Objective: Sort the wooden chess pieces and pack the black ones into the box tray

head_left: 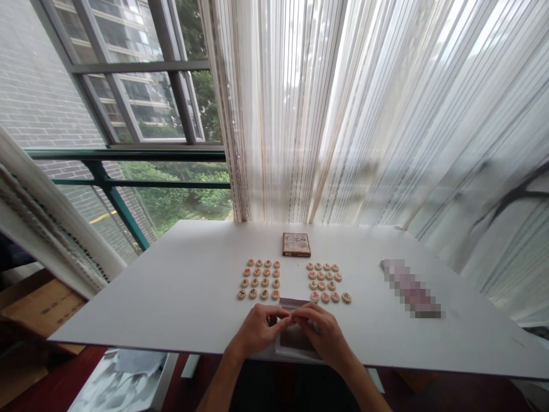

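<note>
My left hand (261, 327) and my right hand (322, 329) meet, fingertips pinched together, above an open shallow box (297, 305) at the table's near edge. Whatever is between their fingers is too small and hidden to name. Left of the box, Chinese chess pieces (254, 282), round and pale with red or black characters, lie in a neat grid. More Chinese chess pieces (321, 285) lie in rows on the right, one row shorter than the others. Beyond both groups sits a flat brown box lid or box (296, 242) with dark lettering.
A white table (189, 286) carries everything. A blurred-out elongated object (412, 288) lies on its right. Sheer striped curtains (291, 114) and a window with a green railing (171, 154) stand behind. Cardboard boxes (47, 306) are on the left, below table height.
</note>
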`<state>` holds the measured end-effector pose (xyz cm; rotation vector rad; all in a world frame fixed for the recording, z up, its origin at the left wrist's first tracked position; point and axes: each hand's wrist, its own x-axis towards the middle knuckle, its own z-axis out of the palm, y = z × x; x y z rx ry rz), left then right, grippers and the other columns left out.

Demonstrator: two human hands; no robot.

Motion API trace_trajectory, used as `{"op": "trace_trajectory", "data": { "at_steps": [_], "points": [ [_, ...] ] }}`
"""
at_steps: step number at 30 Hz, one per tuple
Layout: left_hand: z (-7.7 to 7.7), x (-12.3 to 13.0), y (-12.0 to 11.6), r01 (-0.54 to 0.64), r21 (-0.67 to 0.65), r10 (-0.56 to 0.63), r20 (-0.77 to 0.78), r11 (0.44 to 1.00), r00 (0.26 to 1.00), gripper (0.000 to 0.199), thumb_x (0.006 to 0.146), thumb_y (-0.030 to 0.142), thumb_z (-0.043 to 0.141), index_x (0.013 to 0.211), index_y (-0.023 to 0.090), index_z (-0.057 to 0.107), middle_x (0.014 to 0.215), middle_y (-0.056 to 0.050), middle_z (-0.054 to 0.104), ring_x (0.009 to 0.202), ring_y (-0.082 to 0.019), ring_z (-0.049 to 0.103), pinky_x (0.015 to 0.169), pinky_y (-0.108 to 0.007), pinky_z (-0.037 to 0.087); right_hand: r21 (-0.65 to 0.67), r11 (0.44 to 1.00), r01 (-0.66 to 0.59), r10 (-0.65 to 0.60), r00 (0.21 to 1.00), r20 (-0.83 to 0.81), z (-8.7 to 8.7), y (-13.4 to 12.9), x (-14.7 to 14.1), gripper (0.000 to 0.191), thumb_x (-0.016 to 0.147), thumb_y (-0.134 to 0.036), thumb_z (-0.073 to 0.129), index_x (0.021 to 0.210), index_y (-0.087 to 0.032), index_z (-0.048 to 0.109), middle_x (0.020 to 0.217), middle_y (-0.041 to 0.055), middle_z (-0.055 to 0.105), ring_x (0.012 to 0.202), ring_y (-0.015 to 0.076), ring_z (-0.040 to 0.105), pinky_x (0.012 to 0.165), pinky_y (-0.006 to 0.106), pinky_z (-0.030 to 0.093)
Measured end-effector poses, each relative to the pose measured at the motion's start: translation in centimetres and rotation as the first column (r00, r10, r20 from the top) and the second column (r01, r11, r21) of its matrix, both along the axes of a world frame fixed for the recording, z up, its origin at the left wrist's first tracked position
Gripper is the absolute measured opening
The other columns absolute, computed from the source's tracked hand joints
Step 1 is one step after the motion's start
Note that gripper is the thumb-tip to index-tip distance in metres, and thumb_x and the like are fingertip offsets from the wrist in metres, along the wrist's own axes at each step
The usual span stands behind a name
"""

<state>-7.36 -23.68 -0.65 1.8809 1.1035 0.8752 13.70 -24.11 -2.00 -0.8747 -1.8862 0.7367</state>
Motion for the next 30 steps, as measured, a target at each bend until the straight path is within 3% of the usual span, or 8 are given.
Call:
{"op": "trace_trajectory", "data": {
  "at_steps": [14, 24, 30],
  "points": [
    [-1.1, 0.0, 0.4, -0.023, -0.070, 0.033, 0.149, 0.997, 0.988, 0.029, 0.089, 0.040, 0.067, 0.106, 0.017, 0.069, 0.088, -0.006, 0.077, 0.071, -0.016, 0.065, 0.060, -0.024, 0.044, -0.017, 1.000, 0.011, -0.010, 0.998, 0.058, 0.5, -0.4, -0.1, 0.027, 0.089, -0.018, 0.067, 0.114, -0.026, 0.069, 0.091, 0.0011, 0.071, 0.082, 0.0168, 0.066, 0.076, 0.027, 0.053],
    [-0.6, 0.1, 0.3, -0.003, -0.071, 0.013, 0.148, 0.997, 0.989, 0.031, 0.083, 0.034, 0.073, 0.109, 0.018, 0.068, 0.086, -0.003, 0.074, 0.056, -0.009, 0.042, 0.052, -0.020, 0.034, -0.034, 0.999, -0.002, 0.005, 0.996, 0.085, -0.1, -0.1, 0.3, 0.038, 0.094, -0.021, 0.063, 0.130, -0.032, 0.064, 0.109, 0.0026, 0.075, 0.095, 0.0182, 0.070, 0.086, 0.029, 0.055],
    [-0.8, 0.1, 0.4, -0.027, -0.042, 0.032, 0.125, 0.999, 0.992, 0.031, 0.082, 0.031, 0.074, 0.109, 0.018, 0.071, 0.082, -0.002, 0.070, 0.057, -0.009, 0.041, 0.052, -0.020, 0.034, -0.023, 1.000, 0.008, -0.006, 0.996, 0.090, -0.3, -0.1, 0.2, 0.033, 0.098, -0.021, 0.056, 0.127, -0.031, 0.066, 0.110, 0.0032, 0.076, 0.097, 0.0187, 0.071, 0.087, 0.029, 0.055]
  ]
}}
